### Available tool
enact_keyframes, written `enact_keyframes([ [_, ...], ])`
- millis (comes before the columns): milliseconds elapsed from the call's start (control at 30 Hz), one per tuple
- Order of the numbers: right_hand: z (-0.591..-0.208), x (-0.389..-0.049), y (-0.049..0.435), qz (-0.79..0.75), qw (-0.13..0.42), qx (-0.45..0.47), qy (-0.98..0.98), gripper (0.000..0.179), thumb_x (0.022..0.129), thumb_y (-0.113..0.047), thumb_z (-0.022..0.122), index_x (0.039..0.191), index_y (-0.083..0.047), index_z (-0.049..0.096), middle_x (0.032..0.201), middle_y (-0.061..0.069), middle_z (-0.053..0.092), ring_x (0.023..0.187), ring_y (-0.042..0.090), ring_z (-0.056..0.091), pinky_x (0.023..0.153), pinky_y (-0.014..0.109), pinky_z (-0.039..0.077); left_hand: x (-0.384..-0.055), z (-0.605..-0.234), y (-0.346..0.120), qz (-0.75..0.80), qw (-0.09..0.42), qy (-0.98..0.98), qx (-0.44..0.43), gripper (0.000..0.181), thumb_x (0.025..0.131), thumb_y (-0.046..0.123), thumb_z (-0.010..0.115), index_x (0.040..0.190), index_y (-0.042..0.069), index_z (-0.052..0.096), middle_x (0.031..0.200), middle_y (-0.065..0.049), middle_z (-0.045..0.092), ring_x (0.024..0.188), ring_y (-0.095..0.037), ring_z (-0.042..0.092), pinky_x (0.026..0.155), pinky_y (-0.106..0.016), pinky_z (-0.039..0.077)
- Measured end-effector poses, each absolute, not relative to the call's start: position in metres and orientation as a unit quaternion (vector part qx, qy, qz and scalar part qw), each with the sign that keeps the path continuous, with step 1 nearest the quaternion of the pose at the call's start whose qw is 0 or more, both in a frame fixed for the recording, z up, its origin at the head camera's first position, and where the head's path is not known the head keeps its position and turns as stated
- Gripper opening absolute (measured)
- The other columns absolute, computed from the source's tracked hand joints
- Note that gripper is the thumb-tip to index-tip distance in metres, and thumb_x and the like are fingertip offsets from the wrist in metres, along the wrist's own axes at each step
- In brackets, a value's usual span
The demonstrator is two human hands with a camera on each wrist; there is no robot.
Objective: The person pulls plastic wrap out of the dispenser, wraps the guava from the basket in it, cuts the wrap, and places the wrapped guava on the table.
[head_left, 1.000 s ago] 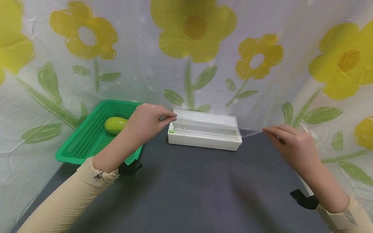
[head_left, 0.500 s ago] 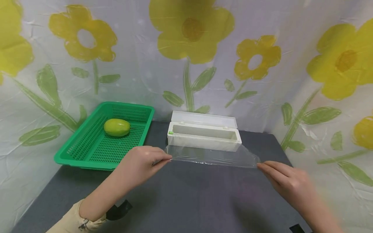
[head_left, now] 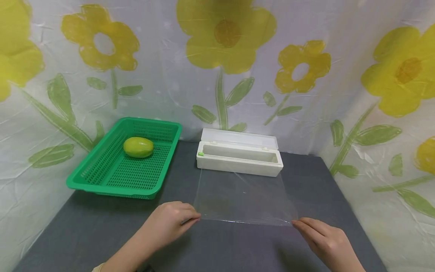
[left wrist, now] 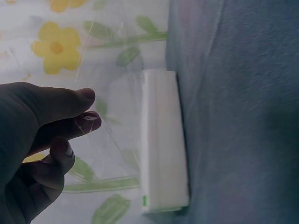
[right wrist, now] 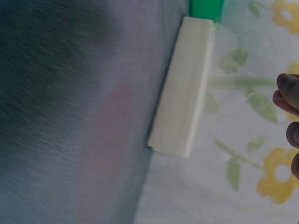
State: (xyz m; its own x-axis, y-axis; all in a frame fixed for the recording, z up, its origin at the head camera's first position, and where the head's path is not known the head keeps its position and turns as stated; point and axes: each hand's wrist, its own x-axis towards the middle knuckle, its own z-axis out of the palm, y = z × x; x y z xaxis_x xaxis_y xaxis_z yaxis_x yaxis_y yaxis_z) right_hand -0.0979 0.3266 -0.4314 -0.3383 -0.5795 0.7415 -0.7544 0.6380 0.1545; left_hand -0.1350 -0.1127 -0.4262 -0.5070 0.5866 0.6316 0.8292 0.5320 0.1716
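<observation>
A clear sheet of plastic wrap (head_left: 242,198) stretches toward me from a white wrap dispenser box (head_left: 238,166), whose lid (head_left: 239,139) stands raised at the back. My left hand (head_left: 171,223) pinches the sheet's near left corner between thumb and forefinger; in the left wrist view a bit of film (left wrist: 88,119) shows at those fingertips. At the near right corner, my right hand (head_left: 323,238) pinches the film the same way. The front edge runs fairly taut between the two hands, above the dark table. Only the fingers of the right hand (right wrist: 289,98) show in the right wrist view.
A green plastic basket (head_left: 112,189) with slotted walls stands at the left of the dark table (head_left: 238,249). One yellow-green oval fruit (head_left: 138,147) lies in it. Behind and at both sides hangs a flower-printed plastic curtain (head_left: 163,87).
Both hands have come down and toward me from beside the box, drawing the plastic wrap out into a longer sheet. The box and basket have stayed put.
</observation>
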Motion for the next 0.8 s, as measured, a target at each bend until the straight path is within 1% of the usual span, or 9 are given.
enact_keyframes([
  [67,-0.442,-0.096,0.327,0.112,0.399,0.410,-0.813,0.049,0.117,-0.031,0.043,0.101,-0.008,0.082,0.094,0.000,0.076,0.071,0.013,0.071,0.063,0.016,0.056,-0.132,-0.433,-0.111,-0.229,0.249,-0.844,-0.416,0.021,0.075,0.006,0.094,0.091,0.017,0.085,0.086,0.011,0.077,0.075,-0.005,0.069,0.066,-0.020,0.056],
  [167,-0.457,-0.095,0.328,0.115,0.395,0.402,-0.818,0.050,0.117,-0.034,0.042,0.101,-0.009,0.083,0.094,-0.001,0.076,0.074,0.013,0.071,0.065,0.016,0.056,-0.128,-0.442,-0.109,-0.224,0.216,-0.858,-0.408,0.017,0.079,0.008,0.092,0.091,0.017,0.084,0.087,0.011,0.076,0.075,-0.005,0.068,0.066,-0.020,0.055],
  [300,-0.475,-0.097,0.329,0.129,0.399,0.405,-0.812,0.046,0.116,-0.032,0.046,0.100,-0.008,0.082,0.096,0.000,0.075,0.078,0.014,0.069,0.069,0.018,0.056,-0.126,-0.456,-0.107,-0.216,0.179,-0.871,-0.404,0.013,0.082,0.009,0.091,0.091,0.016,0.084,0.087,0.010,0.075,0.076,-0.006,0.068,0.066,-0.019,0.055],
  [367,-0.482,-0.097,0.329,0.135,0.394,0.407,-0.813,0.045,0.116,-0.032,0.047,0.100,-0.009,0.082,0.097,-0.001,0.075,0.080,0.013,0.069,0.071,0.018,0.056,-0.126,-0.463,-0.107,-0.211,0.177,-0.874,-0.400,0.012,0.081,0.009,0.091,0.089,0.015,0.084,0.086,0.009,0.075,0.076,-0.006,0.068,0.066,-0.020,0.056],
  [433,-0.487,-0.098,0.329,0.131,0.381,0.406,-0.820,0.046,0.116,-0.033,0.045,0.100,-0.010,0.082,0.098,-0.001,0.075,0.082,0.013,0.069,0.073,0.018,0.056,-0.126,-0.468,-0.105,-0.194,0.186,-0.878,-0.396,0.013,0.080,0.009,0.092,0.086,0.016,0.083,0.084,0.010,0.074,0.074,-0.007,0.067,0.064,-0.021,0.056],
  [533,-0.492,-0.099,0.330,0.114,0.357,0.399,-0.837,0.049,0.117,-0.035,0.040,0.101,-0.013,0.081,0.100,-0.003,0.075,0.084,0.013,0.070,0.076,0.020,0.056,-0.127,-0.475,-0.101,-0.154,0.205,-0.882,-0.396,0.015,0.079,0.010,0.091,0.078,0.018,0.079,0.077,0.011,0.068,0.065,-0.007,0.061,0.057,-0.022,0.052],
  [633,-0.498,-0.103,0.331,0.098,0.343,0.402,-0.843,0.051,0.118,-0.033,0.037,0.101,-0.013,0.081,0.099,-0.002,0.074,0.084,0.015,0.071,0.075,0.023,0.057,-0.130,-0.482,-0.096,-0.117,0.209,-0.887,-0.395,0.020,0.079,0.013,0.090,0.071,0.020,0.073,0.070,0.011,0.061,0.058,-0.009,0.053,0.051,-0.025,0.046],
  [700,-0.502,-0.106,0.331,0.085,0.342,0.411,-0.841,0.052,0.118,-0.032,0.035,0.100,-0.013,0.081,0.097,-0.003,0.073,0.082,0.014,0.071,0.072,0.023,0.056,-0.131,-0.486,-0.094,-0.108,0.198,-0.893,-0.391,0.022,0.080,0.014,0.090,0.069,0.020,0.071,0.069,0.011,0.060,0.057,-0.010,0.052,0.051,-0.027,0.045],
  [800,-0.507,-0.112,0.333,0.075,0.342,0.419,-0.838,0.054,0.118,-0.032,0.034,0.098,-0.013,0.080,0.094,-0.003,0.072,0.079,0.014,0.069,0.068,0.023,0.055,-0.138,-0.491,-0.092,-0.101,0.171,-0.900,-0.388,0.021,0.080,0.019,0.090,0.070,0.021,0.071,0.070,0.010,0.059,0.058,-0.012,0.054,0.051,-0.030,0.047],
])
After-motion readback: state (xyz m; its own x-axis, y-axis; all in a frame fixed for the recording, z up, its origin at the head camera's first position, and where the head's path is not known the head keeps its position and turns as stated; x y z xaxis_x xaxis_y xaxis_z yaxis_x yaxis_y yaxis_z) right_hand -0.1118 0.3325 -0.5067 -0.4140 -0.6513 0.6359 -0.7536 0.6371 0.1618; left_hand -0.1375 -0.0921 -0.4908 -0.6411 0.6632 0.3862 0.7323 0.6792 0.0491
